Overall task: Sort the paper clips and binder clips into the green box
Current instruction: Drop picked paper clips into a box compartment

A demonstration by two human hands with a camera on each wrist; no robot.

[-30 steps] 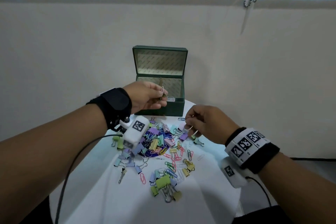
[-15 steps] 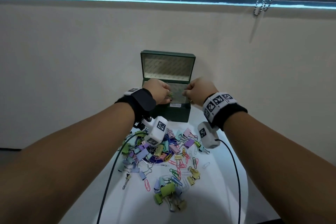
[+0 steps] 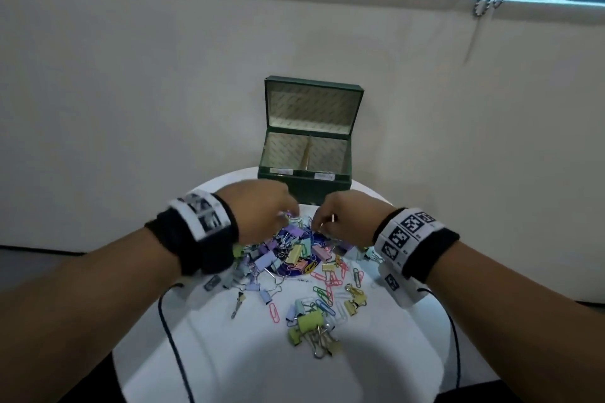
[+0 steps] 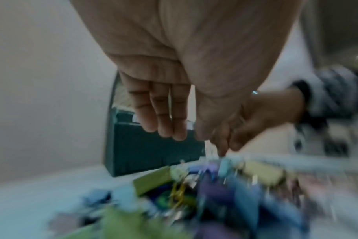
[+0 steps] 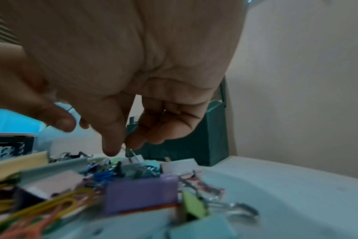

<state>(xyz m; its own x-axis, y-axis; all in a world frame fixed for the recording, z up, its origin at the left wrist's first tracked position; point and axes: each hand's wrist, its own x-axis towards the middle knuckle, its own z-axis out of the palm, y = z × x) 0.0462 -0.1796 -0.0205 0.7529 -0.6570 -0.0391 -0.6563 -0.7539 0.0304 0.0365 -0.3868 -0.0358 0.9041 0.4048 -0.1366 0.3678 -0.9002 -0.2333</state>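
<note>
Item: mixed clips (image 3: 296, 258) heaped on the counter (image 3: 376, 353) beneath my hands — left hand (image 3: 266, 213) released, right hand (image 3: 343, 219) pinching a binder clip's wire handle (image 5: 131, 153), I judge for the green box (image 3: 307, 185) just beyond.

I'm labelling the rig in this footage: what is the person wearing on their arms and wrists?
Both forearms are bare, with no sleeves. Each wrist carries a black band wrapped with a white strip of square black-and-white markers. A small white camera block, also marked, hangs under each wrist, and a thin dark cable trails from it.
</note>
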